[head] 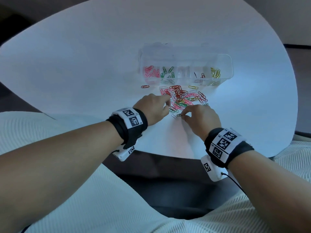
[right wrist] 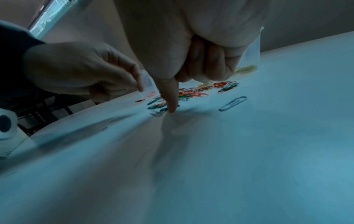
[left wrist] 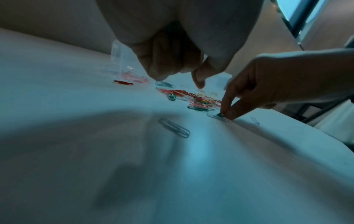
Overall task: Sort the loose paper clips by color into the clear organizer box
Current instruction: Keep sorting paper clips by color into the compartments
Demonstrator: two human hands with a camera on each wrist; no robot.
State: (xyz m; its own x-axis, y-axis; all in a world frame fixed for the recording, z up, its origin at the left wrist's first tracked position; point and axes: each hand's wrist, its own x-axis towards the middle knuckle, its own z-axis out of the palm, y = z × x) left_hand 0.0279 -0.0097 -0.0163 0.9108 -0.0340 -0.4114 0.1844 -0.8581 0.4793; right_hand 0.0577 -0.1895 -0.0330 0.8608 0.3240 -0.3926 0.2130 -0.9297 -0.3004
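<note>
The clear organizer box (head: 225,64) lies beyond a mixed pile of loose paper clips (head: 183,96); its compartments hold pink, green, dark and yellow clips. My right hand (head: 182,115) is at the pile's near edge. Its thumb and index finger pinch a green paper clip (head: 179,115) against the table, which also shows in the left wrist view (left wrist: 220,115). My left hand (head: 166,102) is at the pile's left edge with its fingers curled and the index finger (left wrist: 199,81) pointing down at the clips. I see nothing held in it.
One red clip (head: 145,86) lies alone left of the pile, near the box's front. A silver clip (left wrist: 174,128) rests apart on the white round table (head: 84,73), closer to me. The table's near edge (head: 151,153) is just behind my wrists.
</note>
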